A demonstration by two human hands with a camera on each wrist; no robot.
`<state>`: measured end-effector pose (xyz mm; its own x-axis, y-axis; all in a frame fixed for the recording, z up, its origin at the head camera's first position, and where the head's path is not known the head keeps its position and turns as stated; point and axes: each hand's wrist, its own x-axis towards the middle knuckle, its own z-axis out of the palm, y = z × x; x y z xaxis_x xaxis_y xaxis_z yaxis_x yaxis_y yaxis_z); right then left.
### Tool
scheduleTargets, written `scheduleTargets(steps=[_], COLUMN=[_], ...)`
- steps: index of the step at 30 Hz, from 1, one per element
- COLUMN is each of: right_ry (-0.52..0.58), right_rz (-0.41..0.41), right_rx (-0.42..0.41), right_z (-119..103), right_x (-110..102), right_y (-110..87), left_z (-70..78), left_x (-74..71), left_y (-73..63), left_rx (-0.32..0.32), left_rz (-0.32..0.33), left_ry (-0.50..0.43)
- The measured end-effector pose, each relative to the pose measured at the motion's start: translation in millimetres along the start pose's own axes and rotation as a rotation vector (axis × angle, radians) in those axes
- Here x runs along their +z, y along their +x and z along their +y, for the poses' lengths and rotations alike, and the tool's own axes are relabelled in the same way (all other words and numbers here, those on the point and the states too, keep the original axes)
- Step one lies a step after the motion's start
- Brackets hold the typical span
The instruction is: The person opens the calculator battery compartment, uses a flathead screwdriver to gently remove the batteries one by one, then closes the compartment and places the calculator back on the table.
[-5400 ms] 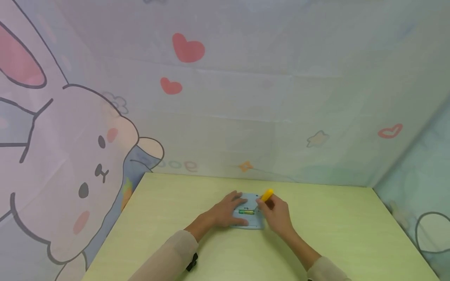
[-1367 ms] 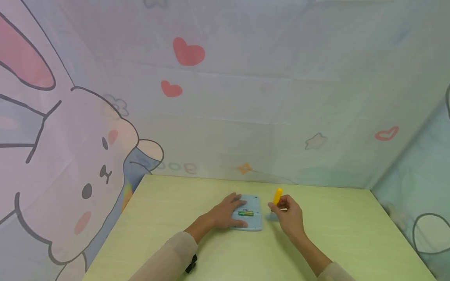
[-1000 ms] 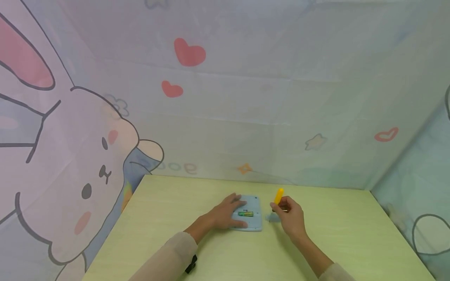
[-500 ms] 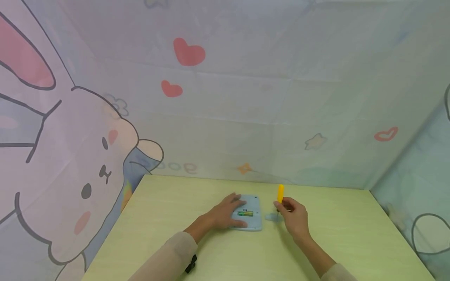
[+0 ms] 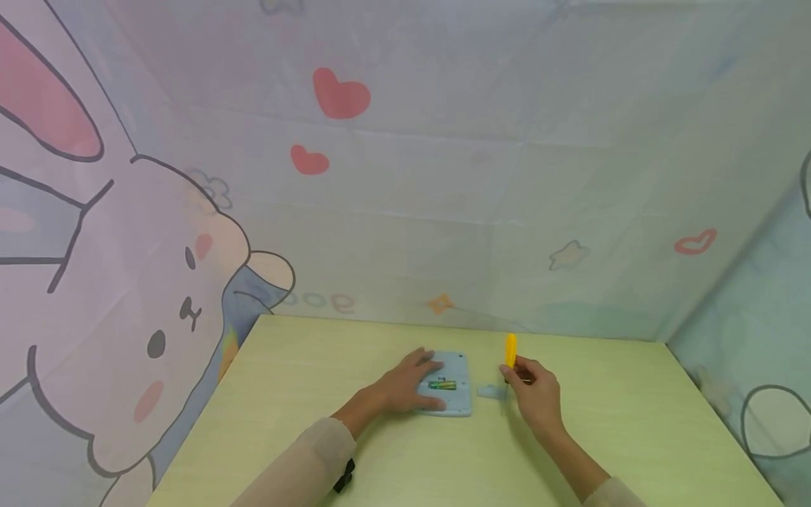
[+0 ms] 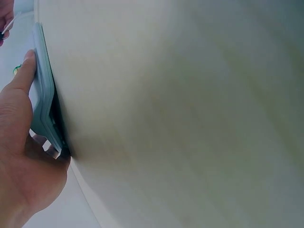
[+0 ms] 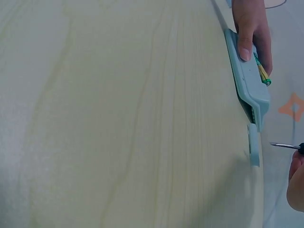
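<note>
In the head view a pale blue flat device (image 5: pixel 456 405) lies on the table, with a green and yellow battery (image 5: pixel 442 385) in its back. My left hand (image 5: pixel 405 384) rests on it, fingers spread, thumb beside the battery; the right wrist view shows the thumb pressing the upper face. Just right of the device lies a small pale blue cover piece (image 5: pixel 488 391). My right hand (image 5: pixel 535 394) pinches a screwdriver by its yellow handle (image 5: pixel 510 350), held nearly upright. In the right wrist view the screwdriver's metal shaft (image 7: pixel 284 145) stands apart from the cover piece (image 7: pixel 254 145).
The pale wood-look table (image 5: pixel 348 338) ends at a hanging cloth (image 5: pixel 431 211) printed with a rabbit and hearts. A small black object (image 5: pixel 345 477) shows beside the left sleeve. A second cloth hangs at the right side.
Earlier the screwdriver's tip was at the device beside the battery. My right hand has since moved right, and the screwdriver has come more upright. The cover piece shows more fully. My left hand stays put.
</note>
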<state>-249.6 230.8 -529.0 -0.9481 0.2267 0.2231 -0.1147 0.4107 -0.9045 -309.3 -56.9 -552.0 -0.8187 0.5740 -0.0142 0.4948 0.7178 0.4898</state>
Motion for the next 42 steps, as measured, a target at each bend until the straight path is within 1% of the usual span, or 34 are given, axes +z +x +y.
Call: scheduleTargets(steps=[7, 12, 20, 27, 37, 42], right_ry=[0.057, 0.03, -0.001, 0.001, 0.015, 0.008], right_rz=[0.027, 0.038, 0.065, 0.066, 0.049, 0.062], right_rx=[0.016, 0.015, -0.035, -0.02, -0.021, -0.011], right_z=[4.1, 12.8, 18.1, 19.0, 20.3, 20.2], right_x=[-3.3, -4.8, -7.5, -9.8, -11.5, -11.1], right_y=[0.7, 3.4, 3.3, 3.0, 3.0, 3.1], left_z=[0.3, -0.4, 1.1, 2.3, 3.9, 2.6], left_x=[0.5, 0.6, -1.0, -1.4, -2.9, -1.6], left_y=[-0.6, -0.6, -0.8, -1.6, -2.4, -1.7], left_rx=[-0.005, -0.006, -0.01, -0.012, -0.001, -0.005], left_rz=[0.001, -0.001, -0.003, -0.007, -0.005, -0.008], left_ry=[0.001, -0.004, -0.007, -0.002, -0.015, -0.006])
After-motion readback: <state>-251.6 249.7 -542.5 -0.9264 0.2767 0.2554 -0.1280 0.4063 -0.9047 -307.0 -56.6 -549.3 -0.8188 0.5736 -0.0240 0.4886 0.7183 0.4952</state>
